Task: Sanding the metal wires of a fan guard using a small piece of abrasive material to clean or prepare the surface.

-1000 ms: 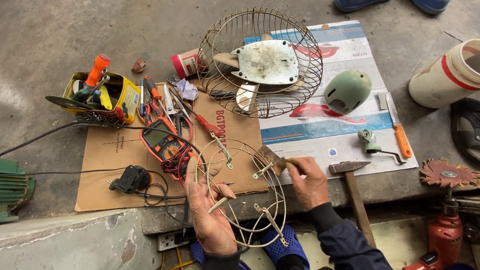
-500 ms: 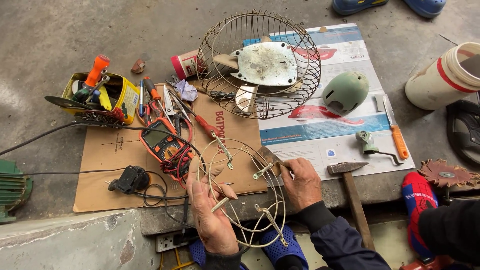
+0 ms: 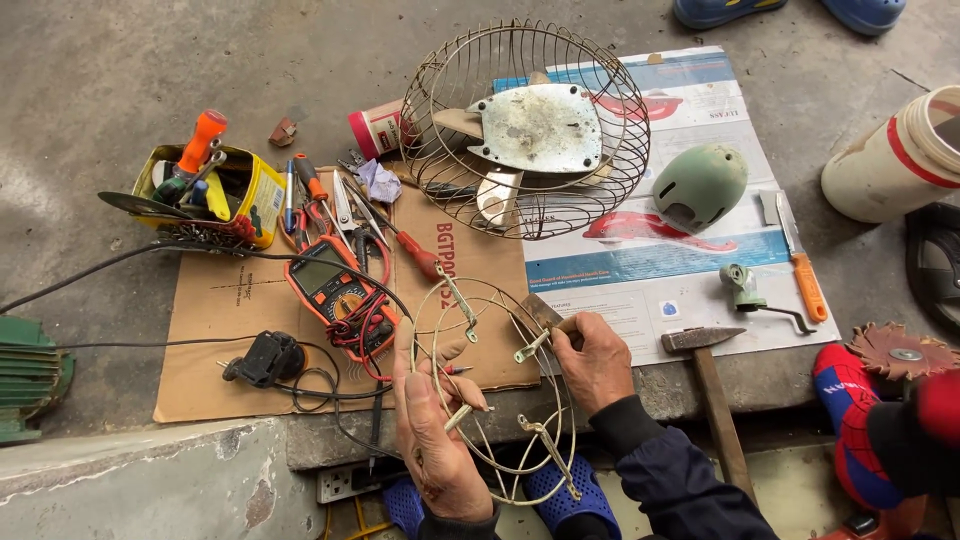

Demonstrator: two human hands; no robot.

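Note:
My left hand grips the near left rim of a pale wire fan guard ring, held upright over the edge of a concrete step. My right hand holds a small paintbrush by its handle, bristles against the ring's upper right wires. Behind stands a larger wire fan cage with worn white fan blades inside. A green dome-shaped motor cover lies to its right on a printed poster.
A multimeter with red leads, screwdrivers and pliers lie on cardboard. A yellow tin of tools is far left. A hammer, knife and white bucket are right. Another person's red and blue sleeve shows at right.
The other person's red and blue sleeve has come further into view at the lower right. My hands stay on the ring and brush, barely shifted.

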